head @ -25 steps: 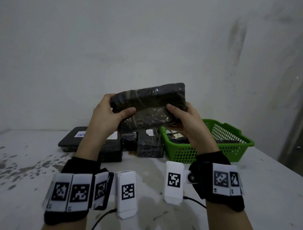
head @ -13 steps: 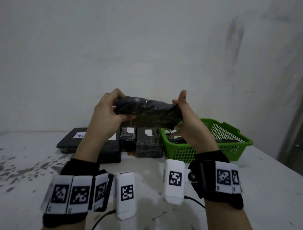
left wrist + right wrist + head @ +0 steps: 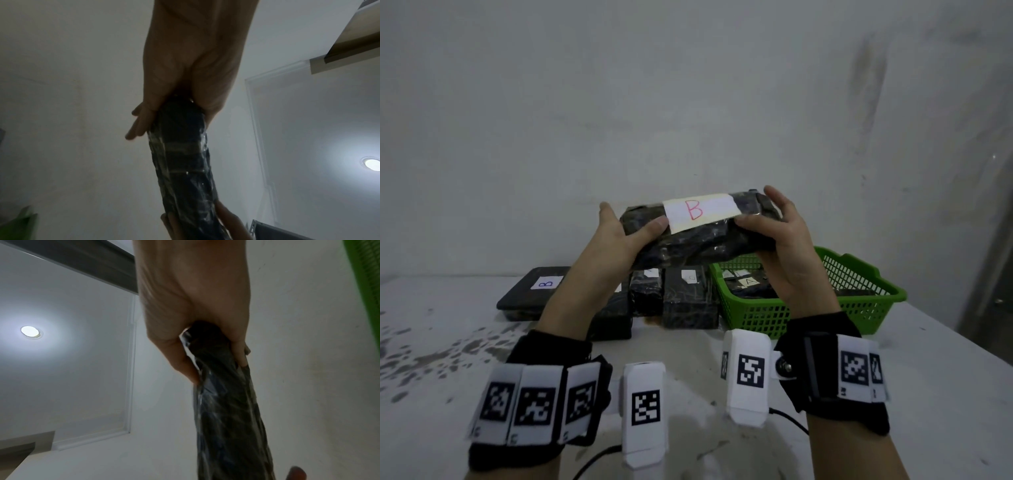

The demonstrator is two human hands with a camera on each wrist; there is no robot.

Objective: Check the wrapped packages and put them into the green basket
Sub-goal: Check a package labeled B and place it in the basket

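I hold a black wrapped package (image 3: 698, 240) in the air above the table, its white label with a red "B" (image 3: 700, 210) facing me. My left hand (image 3: 625, 233) grips its left end, thumb on the front and fingers behind. My right hand (image 3: 774, 226) grips the right end the same way. Both wrist views show the package (image 3: 183, 162) (image 3: 224, 402) edge-on between thumb and fingers. The green basket (image 3: 859, 308) stands on the table below and right of the package, with labelled packages (image 3: 748, 286) inside.
Several more black wrapped packages (image 3: 685, 298) lie in a row left of the basket, with a flat one labelled "B" (image 3: 537, 287) at the far left. The white table (image 3: 448, 342) is stained at the left. A wall rises just behind.
The package has been turned over between my hands; its plain side faced me before, and now the labelled "B" side does. It also sits slightly lower.
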